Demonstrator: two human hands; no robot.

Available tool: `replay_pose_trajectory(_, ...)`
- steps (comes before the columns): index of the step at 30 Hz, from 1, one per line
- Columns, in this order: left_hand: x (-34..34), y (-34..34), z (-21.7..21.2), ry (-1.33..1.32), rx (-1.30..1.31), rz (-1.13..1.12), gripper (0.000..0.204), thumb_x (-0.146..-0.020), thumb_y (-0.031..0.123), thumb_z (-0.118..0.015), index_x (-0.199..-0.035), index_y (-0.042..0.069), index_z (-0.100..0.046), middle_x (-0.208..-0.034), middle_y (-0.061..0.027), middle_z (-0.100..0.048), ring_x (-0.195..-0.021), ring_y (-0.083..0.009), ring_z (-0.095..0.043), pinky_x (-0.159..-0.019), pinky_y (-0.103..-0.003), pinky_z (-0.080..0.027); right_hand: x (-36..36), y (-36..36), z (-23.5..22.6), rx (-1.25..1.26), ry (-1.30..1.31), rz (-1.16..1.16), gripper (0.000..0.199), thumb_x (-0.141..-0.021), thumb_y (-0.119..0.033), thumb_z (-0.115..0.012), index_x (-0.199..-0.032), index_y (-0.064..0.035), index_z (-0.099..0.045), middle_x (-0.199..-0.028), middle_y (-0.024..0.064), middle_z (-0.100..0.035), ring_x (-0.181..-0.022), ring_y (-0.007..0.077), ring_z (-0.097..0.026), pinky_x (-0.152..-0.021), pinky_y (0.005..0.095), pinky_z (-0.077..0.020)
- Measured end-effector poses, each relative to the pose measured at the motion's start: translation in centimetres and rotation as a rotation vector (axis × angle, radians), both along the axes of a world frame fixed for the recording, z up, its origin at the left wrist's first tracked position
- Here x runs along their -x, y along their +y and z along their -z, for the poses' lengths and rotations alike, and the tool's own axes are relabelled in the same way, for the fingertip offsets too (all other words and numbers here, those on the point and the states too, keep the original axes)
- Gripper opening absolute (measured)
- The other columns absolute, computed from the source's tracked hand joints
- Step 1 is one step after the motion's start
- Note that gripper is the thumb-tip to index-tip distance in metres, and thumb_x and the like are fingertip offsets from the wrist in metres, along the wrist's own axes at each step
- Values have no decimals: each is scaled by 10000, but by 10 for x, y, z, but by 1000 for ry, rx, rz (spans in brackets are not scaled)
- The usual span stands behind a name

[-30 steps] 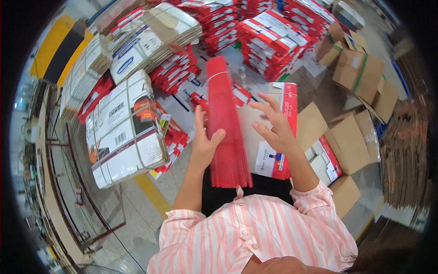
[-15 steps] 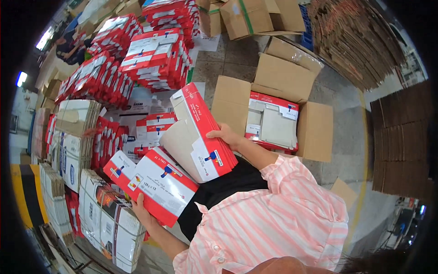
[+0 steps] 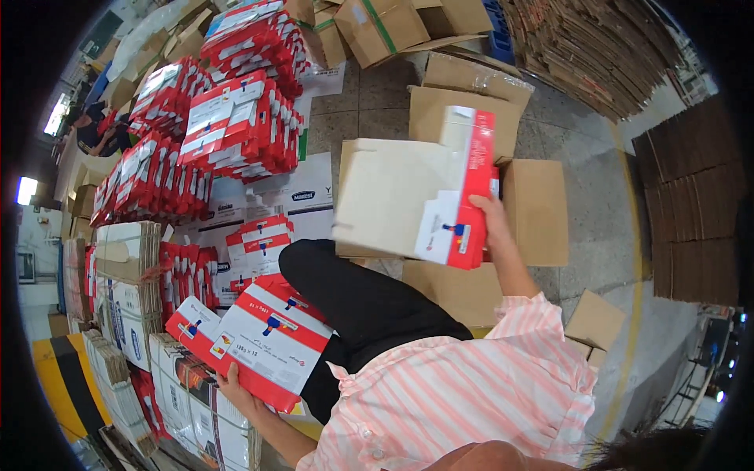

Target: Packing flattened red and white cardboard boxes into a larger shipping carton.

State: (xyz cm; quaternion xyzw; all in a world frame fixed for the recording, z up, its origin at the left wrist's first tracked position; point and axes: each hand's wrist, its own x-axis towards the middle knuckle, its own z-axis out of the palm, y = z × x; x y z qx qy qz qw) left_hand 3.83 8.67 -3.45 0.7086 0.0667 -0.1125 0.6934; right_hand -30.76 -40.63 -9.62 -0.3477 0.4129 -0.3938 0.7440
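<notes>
My right hand (image 3: 491, 220) grips a red and white flat carton (image 3: 424, 196), held up with its plain beige back facing me, over an open brown cardboard box (image 3: 538, 208) on the floor. My left hand (image 3: 236, 388) holds a second red and white flat carton (image 3: 263, 337) from below, low at my left side, above stacked bundles. My pink striped sleeves and black trousers fill the lower middle.
Bundles of red and white cartons (image 3: 236, 125) are piled at the upper left, with tied stacks of white flat cartons (image 3: 133, 290) at my left. Open brown boxes (image 3: 393, 23) stand at the top. Flattened cardboard (image 3: 613, 47) is stacked at the upper right. Another person (image 3: 94, 129) sits far left.
I have turned further right. My right hand has carried its carton out over the open brown box, while my left hand has lowered the other carton to my left side.
</notes>
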Motion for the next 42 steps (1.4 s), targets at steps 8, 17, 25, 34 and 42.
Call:
replay_pose_trajectory(8, -9, -42, -27, -53, -108, 2, 587, -816, 7, -666, -1336, -47, -399, -1163, -170, -592, -976, -238, -619, -827, -317, -520, 61, -33, -29, 673, 1242, 106, 517, -785, -101, -649, -1243, 27, -446, -1046, 187, -631, -895, 323, -647, -771, 413, -538)
replay_pose_trajectory(17, -17, -44, -20, -69, -130, 66, 609, -814, 13, -677, -1351, -46, -395, -1168, -166, -591, -986, -219, -609, -843, -313, -511, -44, -37, 183, 752, 1776, -504, 673, -804, -112, -613, -1378, 78, -317, -1101, 235, -552, -942, 347, -589, -770, 424, -509)
replay_pose_trajectory(25, -11, -40, -30, -49, -188, 29, 612, -817, 29, -677, -1356, -40, -395, -1179, -158, -589, -997, -226, -606, -834, -311, -513, -118, -11, 241, 709, 1593, -593, 650, -826, -213, -564, -1385, 13, -322, -1228, 291, -502, -987, 431, -582, -842, 496, -488)
replay_pose_trajectory(34, 5, -156, -104, -819, -656, 427, 626, -833, 5, -651, -1403, -17, -395, -1335, -174, -514, -1229, -257, -475, -1050, -352, -347, -156, 48, -18, 1303, 360, -256, 349, -763, -97, -612, -1110, -65, -600, -1139, 142, -614, -1063, 353, -573, -863, 432, -491)
replay_pose_trajectory(42, 83, -307, -115, -1584, -901, 1423, 314, -784, 133, -550, -1070, 3, -553, -942, -98, -579, -907, -266, -548, -882, -407, -416, -122, 78, -129, 1196, 856, -908, 590, -734, -180, -701, -1286, -111, -506, -1059, 154, -653, -973, 319, -643, -797, 411, -522)
